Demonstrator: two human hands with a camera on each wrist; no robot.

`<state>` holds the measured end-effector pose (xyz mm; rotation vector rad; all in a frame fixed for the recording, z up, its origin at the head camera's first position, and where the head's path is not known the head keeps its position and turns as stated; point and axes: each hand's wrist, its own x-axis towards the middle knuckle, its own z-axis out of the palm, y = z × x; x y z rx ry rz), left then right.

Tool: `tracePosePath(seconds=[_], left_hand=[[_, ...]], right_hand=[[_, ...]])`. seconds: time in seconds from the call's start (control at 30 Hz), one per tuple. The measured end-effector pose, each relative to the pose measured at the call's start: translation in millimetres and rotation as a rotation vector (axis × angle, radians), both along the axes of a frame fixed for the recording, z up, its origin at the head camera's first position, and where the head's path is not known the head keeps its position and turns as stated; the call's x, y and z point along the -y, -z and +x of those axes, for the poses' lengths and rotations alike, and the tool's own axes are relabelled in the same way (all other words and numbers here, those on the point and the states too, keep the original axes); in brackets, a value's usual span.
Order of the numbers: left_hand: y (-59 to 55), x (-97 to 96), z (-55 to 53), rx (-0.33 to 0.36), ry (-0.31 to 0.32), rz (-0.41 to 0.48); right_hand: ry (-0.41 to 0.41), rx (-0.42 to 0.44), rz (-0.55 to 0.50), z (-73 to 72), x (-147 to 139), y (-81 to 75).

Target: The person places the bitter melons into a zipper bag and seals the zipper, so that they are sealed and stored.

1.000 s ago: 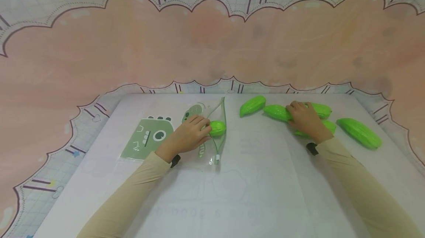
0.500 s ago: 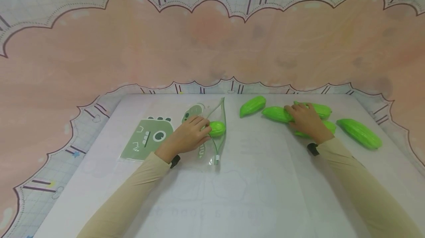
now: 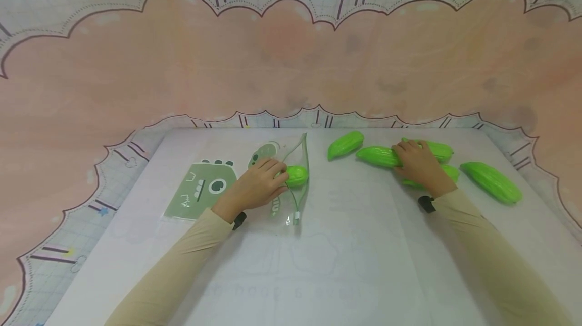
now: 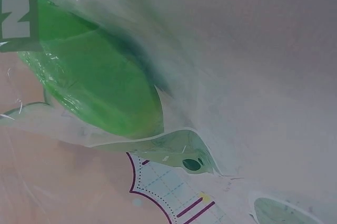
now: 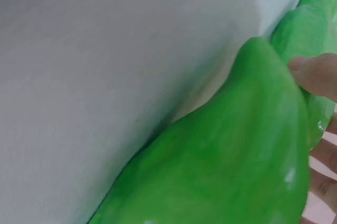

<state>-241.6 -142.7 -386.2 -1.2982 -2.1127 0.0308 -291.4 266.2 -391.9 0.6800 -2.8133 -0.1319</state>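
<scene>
On the left of the table lies a clear zip bag (image 3: 198, 189) printed with a green one-eyed monster. My left hand (image 3: 256, 184) grips it near its gaping mouth. A glossy green toy vegetable (image 3: 297, 176) sits in that mouth, also showing through the plastic in the left wrist view. My right hand (image 3: 419, 165) holds another long green toy vegetable (image 3: 377, 156), its left end sticking out past the fingers. Its thumb (image 5: 315, 74) rests against the vegetable in the right wrist view. Two more such vegetables lie by this hand, one behind (image 3: 438, 151) and one partly under it (image 3: 450, 173).
A loose green vegetable (image 3: 345, 145) lies between the bag and the right hand. Farther right rests another green vegetable (image 3: 491, 182). The bag's white zip slider (image 3: 297, 215) is at the near end of its mouth. A patterned cloth wall (image 3: 291, 73) stands behind the table.
The vegetable in my right hand has shifted slightly to the left. My left hand and the bag have stayed in place.
</scene>
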Motion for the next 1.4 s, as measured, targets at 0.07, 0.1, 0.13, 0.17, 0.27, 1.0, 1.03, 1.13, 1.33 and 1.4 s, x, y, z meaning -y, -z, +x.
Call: tracePosePath(seconds=[0.07, 0.1, 0.13, 0.17, 0.27, 1.0, 1.03, 1.13, 1.33, 1.4], left_hand=[[0.2, 0.1, 0.0, -0.002, 0.0, 0.0], [0.4, 0.1, 0.1, -0.002, -0.001, 0.0], [0.4, 0.0, 0.1, -0.004, -0.002, -0.001], [0.4, -0.1, 0.2, -0.004, -0.003, -0.002], [0.1, -0.4, 0.3, -0.007, -0.008, -0.007], [-1.0, -0.5, 0.7, 0.001, -0.009, -0.016], [-1.2, -0.6, 0.6, 0.002, -0.007, -0.015], [-1.0, -0.8, 0.2, 0.003, -0.006, -0.016], [-0.5, -0.8, 0.2, 0.002, -0.01, -0.018], [-0.7, -0.7, 0.1, 0.0, -0.011, -0.019]], right_hand=[[0.018, 0.014, -0.021, -0.1, 0.2, 0.2], [0.025, 0.02, -0.03, 0.1, 0.7, 0.1], [0.032, 0.024, -0.039, 0.3, 1.2, 0.0], [0.038, 0.03, -0.044, 0.5, 1.6, 0.0], [0.046, 0.033, -0.052, 1.7, 2.0, 0.8], [-0.051, 0.002, -0.12, 3.2, -1.2, 2.8], [-0.053, 0.006, -0.129, 2.7, -1.6, 3.2], [-0.06, 0.013, -0.151, 1.5, -1.9, 4.4], [-0.102, -0.021, -0.193, 0.6, -1.8, 6.2], [-0.125, -0.042, -0.204, 0.8, -1.8, 6.5]])
